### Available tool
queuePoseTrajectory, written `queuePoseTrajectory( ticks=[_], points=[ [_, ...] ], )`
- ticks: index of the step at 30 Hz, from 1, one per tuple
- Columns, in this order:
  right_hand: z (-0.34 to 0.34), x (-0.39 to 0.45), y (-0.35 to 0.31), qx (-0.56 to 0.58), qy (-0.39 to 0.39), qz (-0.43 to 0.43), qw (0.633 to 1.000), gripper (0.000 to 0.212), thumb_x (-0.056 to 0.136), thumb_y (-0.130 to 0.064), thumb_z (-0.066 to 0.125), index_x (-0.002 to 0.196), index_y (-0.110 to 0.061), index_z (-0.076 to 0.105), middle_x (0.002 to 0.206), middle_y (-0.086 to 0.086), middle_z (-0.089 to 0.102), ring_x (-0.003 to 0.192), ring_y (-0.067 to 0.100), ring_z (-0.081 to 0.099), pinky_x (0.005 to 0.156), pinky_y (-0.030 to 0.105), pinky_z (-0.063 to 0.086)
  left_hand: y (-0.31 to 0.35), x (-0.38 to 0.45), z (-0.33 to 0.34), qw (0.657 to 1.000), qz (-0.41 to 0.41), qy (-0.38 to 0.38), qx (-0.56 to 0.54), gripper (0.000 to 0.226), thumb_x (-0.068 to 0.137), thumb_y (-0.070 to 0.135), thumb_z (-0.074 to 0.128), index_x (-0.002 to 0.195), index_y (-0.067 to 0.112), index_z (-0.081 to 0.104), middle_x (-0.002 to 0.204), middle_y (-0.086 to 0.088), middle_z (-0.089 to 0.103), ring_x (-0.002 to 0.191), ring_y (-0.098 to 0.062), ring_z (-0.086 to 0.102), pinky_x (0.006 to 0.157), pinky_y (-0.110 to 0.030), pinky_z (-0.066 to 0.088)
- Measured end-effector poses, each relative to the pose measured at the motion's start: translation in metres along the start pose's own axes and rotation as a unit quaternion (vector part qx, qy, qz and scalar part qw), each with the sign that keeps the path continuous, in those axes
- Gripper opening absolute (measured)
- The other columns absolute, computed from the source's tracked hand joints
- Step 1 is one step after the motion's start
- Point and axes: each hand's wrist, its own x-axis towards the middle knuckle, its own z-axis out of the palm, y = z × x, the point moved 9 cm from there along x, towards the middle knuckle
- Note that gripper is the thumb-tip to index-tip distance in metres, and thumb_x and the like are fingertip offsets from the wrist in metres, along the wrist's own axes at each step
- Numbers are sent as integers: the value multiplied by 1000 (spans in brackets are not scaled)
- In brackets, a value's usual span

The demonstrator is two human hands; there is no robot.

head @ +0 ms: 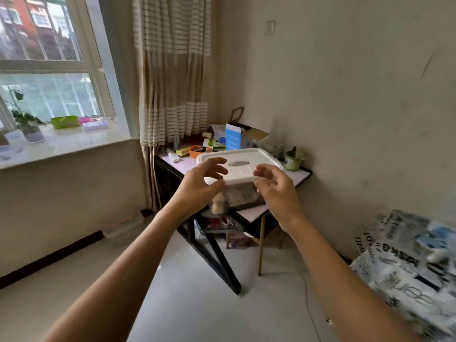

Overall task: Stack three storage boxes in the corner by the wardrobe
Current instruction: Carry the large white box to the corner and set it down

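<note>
A clear storage box [243, 196] with a white lid [246, 160] stands on the near end of a small folding table [256, 211] in the room's corner. Dark and tan contents show through its wall. My left hand [199, 185] hovers at the box's near left corner, fingers spread and curled. My right hand [277, 187] hovers at the near right corner, fingers also apart. Neither hand clearly grips the box. Another clear lidded box [124, 227] lies on the floor against the wall under the window.
The table's back half holds a blue-and-white carton [233, 137], a cardboard box, small packets and a green cup [293, 160]. A striped curtain [172, 70] hangs left of it. A patterned bed cover [404, 262] fills the lower right. The tiled floor [197, 292] lies below.
</note>
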Motion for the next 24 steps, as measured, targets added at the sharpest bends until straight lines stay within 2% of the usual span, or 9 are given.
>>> queuePoseTrajectory(
  ticks=[2, 5, 9, 18, 21, 23, 24],
  points=[
    [-2, 34, 18, -10, 3, 4, 1000, 27, 84, -24, 59, 105, -42, 61, 111, -13, 65, 107, 7, 61, 83, 27, 57, -19, 33, 8, 1000, 3, 1, -3, 46, 83, 21, 64, 127, 30, 55, 108, 11, 68, 102, -3, 64, 89, -30, 53],
    [-9, 93, 51, -23, 18, 13, 999, 27, 84, -23, 61, 107, -38, 63, 111, -14, 65, 105, 6, 61, 90, 36, 55, -57, 89, 25, 1000, -14, -1, -11, 45, 82, 25, 64, 126, 29, 55, 108, 9, 69, 101, -4, 64, 82, -30, 55],
    [-20, 172, 96, -33, 32, 27, 999, 30, 86, -19, 62, 115, -28, 62, 112, -11, 64, 107, 11, 60, 92, 44, 54, -99, 169, 56, 999, -40, -2, -6, 42, 87, 13, 64, 127, 20, 56, 106, 3, 69, 94, -9, 65, 74, -26, 51],
    [0, 328, 191, -72, 12, 62, 995, 31, 86, -14, 62, 115, -23, 62, 110, -5, 66, 105, 11, 61, 92, 43, 55, -215, 298, 79, 992, -122, 8, 22, 39, 89, 15, 61, 127, 20, 56, 106, 5, 69, 95, -8, 65, 78, -27, 53],
    [11, 371, 225, -93, 5, 72, 993, 32, 86, -14, 61, 116, -24, 61, 109, -6, 65, 103, 11, 61, 90, 38, 56, -259, 340, 92, 990, -137, -4, 39, 38, 88, 17, 61, 126, 23, 56, 105, 7, 68, 92, -5, 63, 75, -23, 52],
    [14, 397, 241, -115, 7, 71, 991, 30, 86, -16, 61, 115, -24, 61, 108, -6, 65, 101, 10, 60, 83, 24, 53, -286, 363, 104, 987, -142, -20, 73, 39, 88, 18, 62, 126, 23, 56, 105, 9, 67, 89, -1, 62, 70, -13, 45],
    [15, 416, 255, -126, 6, 75, 989, 30, 85, -16, 61, 114, -24, 61, 108, -6, 64, 99, 10, 60, 78, 17, 49, -306, 379, 112, 985, -148, -33, 84, 42, 88, 18, 63, 129, 22, 55, 105, 8, 67, 89, -1, 62, 72, -12, 45]
  ],
)
